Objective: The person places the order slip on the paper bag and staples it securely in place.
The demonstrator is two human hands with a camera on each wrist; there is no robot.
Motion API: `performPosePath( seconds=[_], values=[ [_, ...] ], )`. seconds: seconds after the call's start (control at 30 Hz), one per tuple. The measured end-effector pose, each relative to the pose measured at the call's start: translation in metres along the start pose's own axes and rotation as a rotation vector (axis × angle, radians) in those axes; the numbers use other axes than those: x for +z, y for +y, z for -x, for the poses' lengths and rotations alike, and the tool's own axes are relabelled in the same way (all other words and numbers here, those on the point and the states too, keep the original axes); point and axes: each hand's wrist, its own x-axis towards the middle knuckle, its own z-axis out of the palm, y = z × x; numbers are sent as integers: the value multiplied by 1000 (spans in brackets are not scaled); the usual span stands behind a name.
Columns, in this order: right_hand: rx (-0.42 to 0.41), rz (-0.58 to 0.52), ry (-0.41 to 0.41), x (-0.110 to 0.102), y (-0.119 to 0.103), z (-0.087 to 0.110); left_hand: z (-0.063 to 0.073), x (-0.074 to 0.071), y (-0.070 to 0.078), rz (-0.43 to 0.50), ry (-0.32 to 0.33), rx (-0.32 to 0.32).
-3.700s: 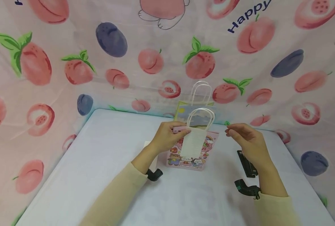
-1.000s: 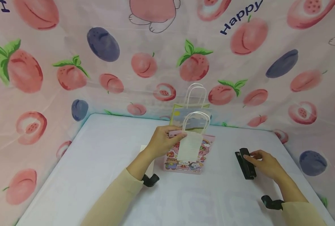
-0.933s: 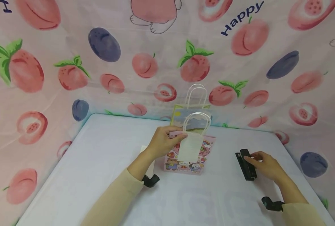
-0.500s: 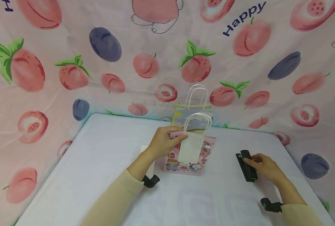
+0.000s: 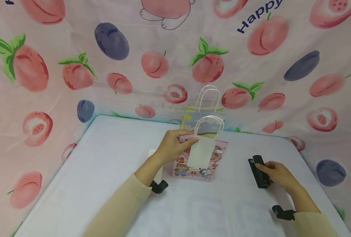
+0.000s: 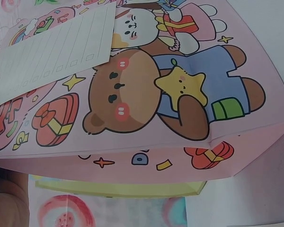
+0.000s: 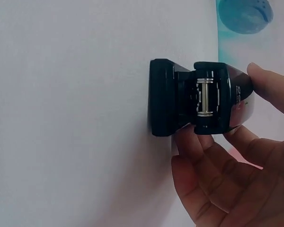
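Observation:
A pink paper gift bag with cartoon animals and white rope handles stands near the table's middle. My left hand pinches its top left edge, thumb in front, together with a white slip of paper lying over the bag's front. Lines and small checkboxes show on that slip in the left wrist view. To the right, my right hand holds a black stapler, the thumb on its upper arm. Seen from its end in the right wrist view, the stapler has its base at the white tabletop and curled fingers beneath.
Behind the pink bag stands a second bag with a sky picture, green edges and white handles. A white flat piece lies partly hidden under my left forearm. A fruit-print cloth hangs behind the white table.
Since the earliest frame my right hand has come down from beside the bag to the right and taken hold of the stapler. My left hand keeps its pinch on bag and slip.

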Motion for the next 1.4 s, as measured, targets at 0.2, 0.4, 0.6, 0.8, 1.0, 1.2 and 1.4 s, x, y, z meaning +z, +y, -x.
performPosePath(
  seconds=[0.2,0.4,0.6,0.8,1.0,1.2,1.4],
  values=[
    [-6,4,15,2,-3,2,-2,2,-1,13,-3,16],
    [-30,16,40,3,-3,6,-2,3,-1,9,-3,21],
    [-69,-33,63,3,-2,12,-2,3,0,14,-6,10],
    [-175,-86,120,5,-5,21,-1,2,-1,4,-1,-2],
    [-277,-52,235,-1,-21,32,-1,1,0,-6,2,2],
    [-415,-17,292,-13,-46,50,0,0,3,-12,9,5],
    [-566,-5,350,-20,-71,68,0,0,4,-16,10,7]
  ],
)
